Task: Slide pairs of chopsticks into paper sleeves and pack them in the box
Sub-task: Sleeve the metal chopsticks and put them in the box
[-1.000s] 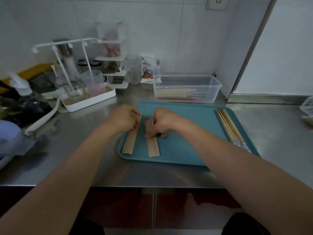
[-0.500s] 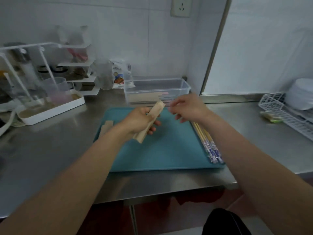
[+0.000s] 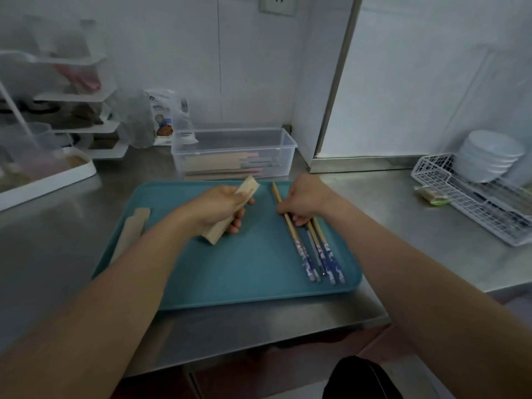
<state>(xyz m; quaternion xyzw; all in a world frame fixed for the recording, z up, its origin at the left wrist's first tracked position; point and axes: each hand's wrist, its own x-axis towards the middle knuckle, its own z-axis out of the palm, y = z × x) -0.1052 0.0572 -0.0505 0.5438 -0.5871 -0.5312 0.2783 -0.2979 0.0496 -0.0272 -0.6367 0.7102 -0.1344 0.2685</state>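
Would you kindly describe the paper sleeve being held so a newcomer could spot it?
Find the teal tray on the steel counter. Above its middle, the left hand grips one tan paper sleeve, tilted. Unlike the spare sleeves lying flat at the tray's left edge, it is lifted.

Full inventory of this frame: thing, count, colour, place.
tray: one, teal, on steel counter
held sleeve: one, tan paper, in left hand
spare sleeves: two, tan, tray's left edge
chopsticks: several, wood with blue patterned ends, tray's right side
box: one, clear plastic, behind tray, holds sleeved pairs
wire rack: one, white, far right
bowls: white stack, by rack
left hand: grips sleeve
right hand: fingers curled on chopsticks
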